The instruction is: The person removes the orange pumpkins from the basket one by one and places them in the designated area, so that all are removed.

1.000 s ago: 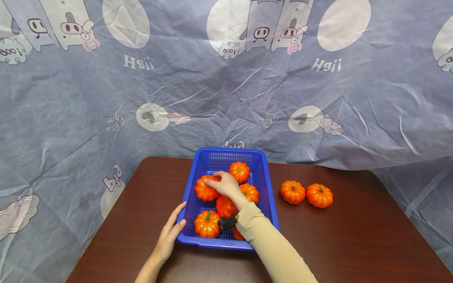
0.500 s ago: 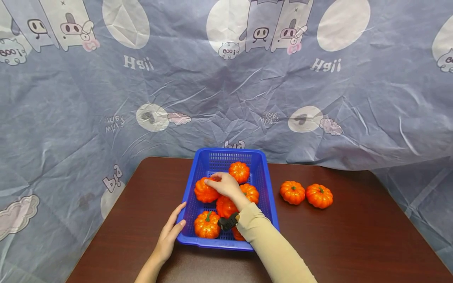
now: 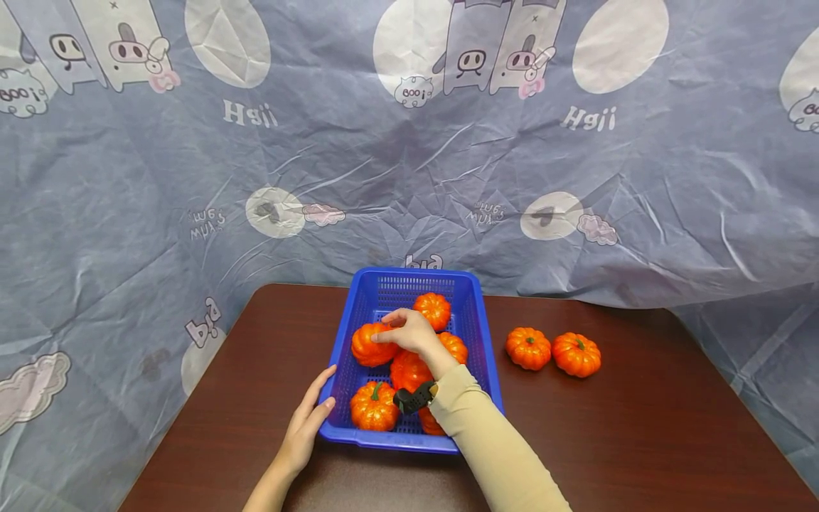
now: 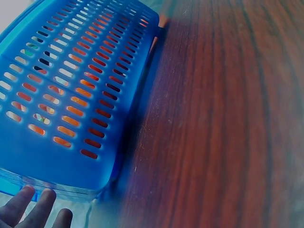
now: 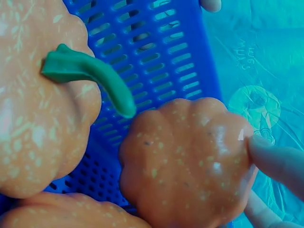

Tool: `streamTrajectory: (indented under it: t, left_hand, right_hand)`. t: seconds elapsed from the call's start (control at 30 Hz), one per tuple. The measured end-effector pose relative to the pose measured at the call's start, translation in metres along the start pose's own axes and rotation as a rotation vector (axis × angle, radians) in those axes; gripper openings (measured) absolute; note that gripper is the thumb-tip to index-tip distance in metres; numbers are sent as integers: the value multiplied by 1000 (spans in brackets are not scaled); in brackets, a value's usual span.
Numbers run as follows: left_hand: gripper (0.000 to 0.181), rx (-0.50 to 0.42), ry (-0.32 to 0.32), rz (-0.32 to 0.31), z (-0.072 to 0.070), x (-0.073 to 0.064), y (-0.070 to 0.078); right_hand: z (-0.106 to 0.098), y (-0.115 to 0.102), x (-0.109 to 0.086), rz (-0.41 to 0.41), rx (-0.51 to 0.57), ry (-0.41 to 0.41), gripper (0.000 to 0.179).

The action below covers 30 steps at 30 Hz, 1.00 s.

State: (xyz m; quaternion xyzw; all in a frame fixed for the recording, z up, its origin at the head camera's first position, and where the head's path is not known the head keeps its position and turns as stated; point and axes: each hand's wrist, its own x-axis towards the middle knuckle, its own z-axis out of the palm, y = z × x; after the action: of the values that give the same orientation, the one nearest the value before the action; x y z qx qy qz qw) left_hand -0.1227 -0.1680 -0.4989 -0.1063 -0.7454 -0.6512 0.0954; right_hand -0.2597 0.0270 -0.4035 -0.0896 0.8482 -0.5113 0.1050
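Inside a blue plastic basket [image 3: 475, 306], my right hand [image 3: 417, 333] pinches an orange pumpkin [image 3: 367, 347] at the left side. In the right wrist view the thumb [image 5: 280, 159] presses this pumpkin's edge, with another finger behind it; its stem does not show. Several more pumpkins lie in the basket, one with a curved green stem [image 3: 376, 391] at the near left corner. My forearm partly covers those on the right. Straight fingers of my left hand [image 3: 301, 434] rest against the basket's left side; their tips show by its corner in the left wrist view.
Two more pumpkins, a left one [image 3: 528, 348] and a right one [image 3: 576, 354], sit on the brown table [image 3: 640, 434] right of the basket. A printed grey cloth [image 3: 397, 163] hangs behind the table. A black strap [image 3: 412, 398] is on my right wrist.
The pumpkin in my right hand has tipped and shifted slightly towards me. My right thumb has come a little lower on it. The left hand and basket stay in place.
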Motion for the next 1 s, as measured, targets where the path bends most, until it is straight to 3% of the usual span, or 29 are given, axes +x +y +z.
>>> streamTrajectory:
  t: [0.37, 0.77, 1.0]
  left_hand:
    - [47, 6, -7, 7, 0, 0, 0]
    - [47, -5, 4, 15, 1, -1, -1]
    - [47, -10, -2, 27, 0, 0, -1]
  right_hand:
    - [-8, -7, -3, 30, -12, -11, 53]
    - [-28, -19, -10, -20, 65, -11, 52]
    - [-51, -23, -19, -62, 104, 6, 53]
